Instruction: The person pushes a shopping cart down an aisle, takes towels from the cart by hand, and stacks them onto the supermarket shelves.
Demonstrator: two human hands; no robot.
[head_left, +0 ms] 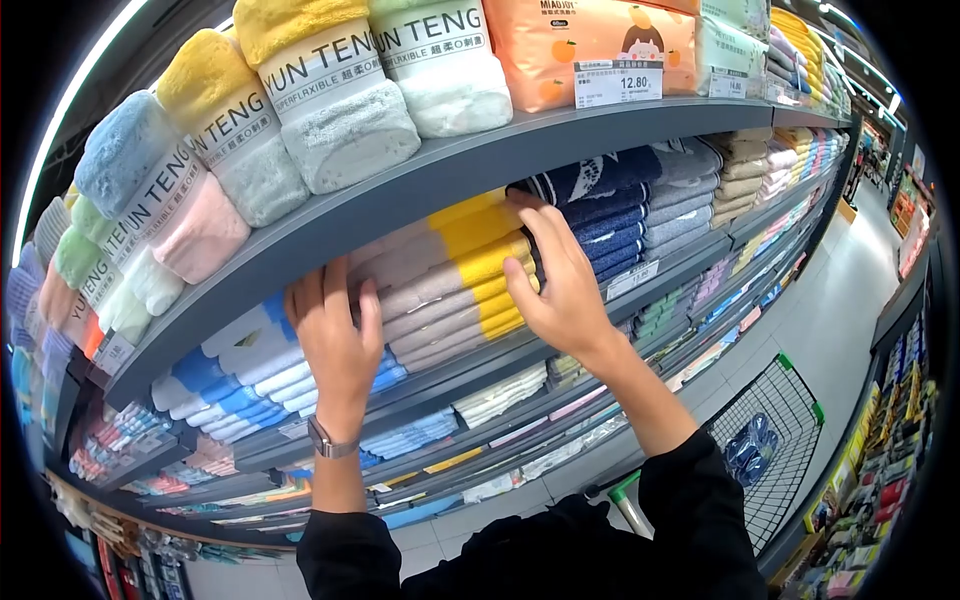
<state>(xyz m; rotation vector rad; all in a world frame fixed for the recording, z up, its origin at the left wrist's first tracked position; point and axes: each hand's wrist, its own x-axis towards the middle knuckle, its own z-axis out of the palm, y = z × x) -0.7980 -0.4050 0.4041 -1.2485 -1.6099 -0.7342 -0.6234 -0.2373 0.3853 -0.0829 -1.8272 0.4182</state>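
I see the grey-and-yellow towel stack [430,301] shelved, its back hidden under the upper shelf [560,138]. Left hand [338,335] at left end, right hand [562,290] at right; can't tell whether either grips.

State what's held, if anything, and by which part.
A firm hold cannot be told: the left hand is at the grey end of the grey-and-yellow towel stack, the right hand at its yellow end.
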